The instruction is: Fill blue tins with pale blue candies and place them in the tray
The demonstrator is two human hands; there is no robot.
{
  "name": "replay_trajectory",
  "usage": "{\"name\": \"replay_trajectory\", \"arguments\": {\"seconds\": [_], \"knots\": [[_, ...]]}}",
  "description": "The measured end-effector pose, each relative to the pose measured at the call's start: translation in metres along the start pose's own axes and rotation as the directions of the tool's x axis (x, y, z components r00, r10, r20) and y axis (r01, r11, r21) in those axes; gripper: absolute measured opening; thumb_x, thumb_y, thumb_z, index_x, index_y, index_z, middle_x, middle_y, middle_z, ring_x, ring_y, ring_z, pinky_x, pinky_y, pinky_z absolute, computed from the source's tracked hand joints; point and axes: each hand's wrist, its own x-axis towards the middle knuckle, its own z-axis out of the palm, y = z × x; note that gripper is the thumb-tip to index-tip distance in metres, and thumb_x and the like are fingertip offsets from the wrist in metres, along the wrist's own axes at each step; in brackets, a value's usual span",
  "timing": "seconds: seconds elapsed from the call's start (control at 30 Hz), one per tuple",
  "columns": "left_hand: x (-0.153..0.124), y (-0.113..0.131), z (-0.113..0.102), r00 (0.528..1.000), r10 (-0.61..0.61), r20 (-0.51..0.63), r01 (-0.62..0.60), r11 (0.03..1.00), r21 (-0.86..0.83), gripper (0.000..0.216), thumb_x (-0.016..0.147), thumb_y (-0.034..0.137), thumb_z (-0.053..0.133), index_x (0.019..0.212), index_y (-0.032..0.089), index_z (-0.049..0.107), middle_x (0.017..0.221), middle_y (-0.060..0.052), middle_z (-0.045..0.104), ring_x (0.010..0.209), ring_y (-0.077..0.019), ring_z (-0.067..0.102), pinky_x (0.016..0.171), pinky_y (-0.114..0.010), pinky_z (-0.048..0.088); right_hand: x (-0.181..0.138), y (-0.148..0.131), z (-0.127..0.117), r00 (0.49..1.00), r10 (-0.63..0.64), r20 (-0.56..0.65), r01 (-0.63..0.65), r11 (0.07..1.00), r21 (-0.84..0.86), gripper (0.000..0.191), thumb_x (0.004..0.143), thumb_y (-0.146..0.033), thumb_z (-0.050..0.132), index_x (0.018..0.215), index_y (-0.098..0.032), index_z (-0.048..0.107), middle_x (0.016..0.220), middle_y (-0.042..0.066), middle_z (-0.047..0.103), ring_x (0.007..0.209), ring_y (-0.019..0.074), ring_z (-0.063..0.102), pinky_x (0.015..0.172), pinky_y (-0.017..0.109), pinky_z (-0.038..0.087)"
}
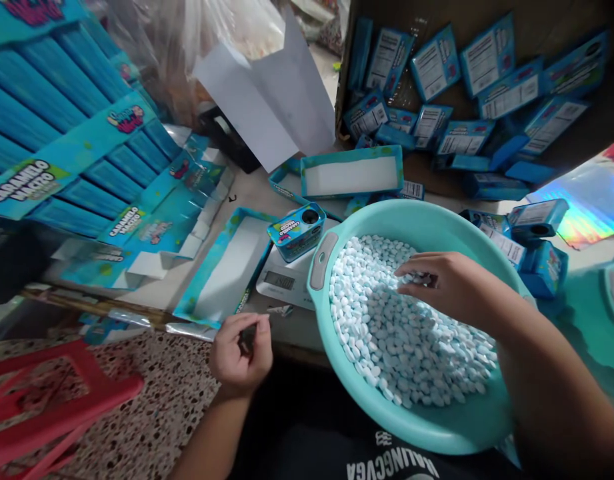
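My right hand [439, 283] reaches into a turquoise plastic basin [417, 217] filled with small pale blue and white candies [387, 333]. Its thumb and fingers close around a few of them, just above the heap. Left of the basin, my left hand [241, 353] hangs apart from everything, fingers curled and thumb meeting the index finger; whether a small thing sits in that pinch is hidden. Ahead of it stands a blue candy box [297, 231] with a round dark opening on top. It rests on a white digital scale [291, 280], whose plate is partly covered by the box and basin.
Shallow blue trays [227, 273] lie left of and behind the scale [351, 173]. A large cardboard carton [411, 40] holds several blue boxes. Packed display trays [87, 133] stack at left. More boxes [541, 260] stand right of the basin. A red stool [87, 393] is lower left.
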Motion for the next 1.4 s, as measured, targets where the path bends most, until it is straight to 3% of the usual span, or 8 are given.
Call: {"name": "replay_trajectory", "arguments": {"seconds": [0.43, 0.6, 0.77, 0.83, 0.97, 1.1, 1.27, 1.4], "knots": [[0.001, 0.001, -0.003, 0.995, 0.079, 0.053, -0.081, 0.996, 0.038, 0.021, 0.081, 0.015, 0.068, 0.1, 0.017, 0.058, 0.083, -0.004, 0.07, 0.076, -0.0164, 0.069, 0.069, -0.03, 0.06, 0.007, -0.004, -0.002, 0.995, 0.018, -0.102, -0.011, 0.998, 0.066, 0.016, 0.091, -0.03, 0.066, 0.098, -0.02, 0.076, 0.095, 0.006, 0.075, 0.073, 0.0196, 0.066, 0.07, 0.032, 0.051], [0.006, 0.007, -0.006, 0.988, 0.148, 0.042, -0.147, 0.989, -0.021, 0.024, 0.079, 0.009, 0.069, 0.1, 0.018, 0.061, 0.084, -0.003, 0.068, 0.076, -0.0153, 0.069, 0.069, -0.027, 0.06, 0.022, -0.025, -0.019, 0.989, -0.033, -0.146, 0.045, 0.996, 0.08, 0.015, 0.086, -0.031, 0.071, 0.097, -0.023, 0.077, 0.089, 0.002, 0.075, 0.072, 0.0179, 0.066, 0.068, 0.03, 0.05], [0.037, 0.029, -0.001, 0.969, -0.248, -0.014, 0.232, 0.926, -0.297, 0.019, 0.085, 0.024, 0.068, 0.102, 0.017, 0.06, 0.093, -0.004, 0.064, 0.077, -0.0146, 0.067, 0.066, -0.025, 0.058, 0.067, -0.068, -0.053, 0.969, -0.213, -0.125, 0.218, 0.976, 0.027, 0.016, 0.083, -0.029, 0.077, 0.098, -0.023, 0.078, 0.09, -0.001, 0.075, 0.076, 0.0159, 0.066, 0.068, 0.026, 0.047], [0.058, 0.039, 0.008, 0.947, -0.321, -0.028, 0.281, 0.865, -0.415, 0.029, 0.085, 0.029, 0.07, 0.109, 0.018, 0.059, 0.098, -0.006, 0.064, 0.081, -0.0149, 0.067, 0.072, -0.027, 0.058, 0.091, -0.085, -0.063, 0.956, -0.285, -0.072, 0.281, 0.958, -0.054, 0.016, 0.081, -0.026, 0.079, 0.096, -0.022, 0.079, 0.088, 0.0, 0.075, 0.077, 0.0159, 0.066, 0.068, 0.026, 0.045], [0.1, 0.053, 0.025, 0.959, -0.28, 0.037, 0.262, 0.835, -0.483, 0.041, 0.088, 0.035, 0.066, 0.125, 0.019, 0.059, 0.107, -0.008, 0.065, 0.095, -0.0185, 0.067, 0.084, -0.031, 0.057, 0.128, -0.113, -0.071, 0.953, -0.291, 0.086, 0.302, 0.934, -0.189, 0.02, 0.078, -0.022, 0.081, 0.098, -0.019, 0.08, 0.085, 0.002, 0.074, 0.075, 0.0158, 0.063, 0.062, 0.025, 0.04], [0.135, 0.063, 0.03, 0.954, -0.207, 0.217, 0.284, 0.855, -0.433, 0.036, 0.094, 0.04, 0.058, 0.125, 0.021, 0.063, 0.12, -0.01, 0.066, 0.112, -0.0229, 0.063, 0.098, -0.035, 0.051, 0.141, -0.129, -0.073, 0.936, -0.283, 0.21, 0.334, 0.902, -0.273, 0.025, 0.078, -0.024, 0.08, 0.102, -0.019, 0.08, 0.087, 0.004, 0.074, 0.075, 0.0163, 0.061, 0.061, 0.025, 0.036], [0.164, 0.059, 0.043, 0.848, -0.249, 0.468, 0.464, 0.776, -0.427, 0.044, 0.096, 0.051, 0.05, 0.12, 0.019, 0.069, 0.124, -0.01, 0.07, 0.119, -0.0257, 0.062, 0.103, -0.037, 0.048, 0.14, -0.137, -0.074, 0.936, -0.253, 0.244, 0.327, 0.88, -0.344, 0.022, 0.076, -0.02, 0.08, 0.098, -0.018, 0.079, 0.083, 0.004, 0.073, 0.072, 0.0163, 0.06, 0.059, 0.026, 0.031], [0.166, 0.048, 0.058, 0.793, -0.298, 0.531, 0.553, 0.717, -0.424, 0.051, 0.093, 0.056, 0.051, 0.115, 0.015, 0.072, 0.117, -0.01, 0.073, 0.113, -0.0265, 0.065, 0.098, -0.035, 0.05, 0.142, -0.136, -0.073, 0.938, -0.257, 0.234, 0.325, 0.885, -0.333, 0.023, 0.074, -0.019, 0.08, 0.097, -0.018, 0.079, 0.089, 0.004, 0.074, 0.079, 0.0183, 0.062, 0.061, 0.027, 0.032]]}}
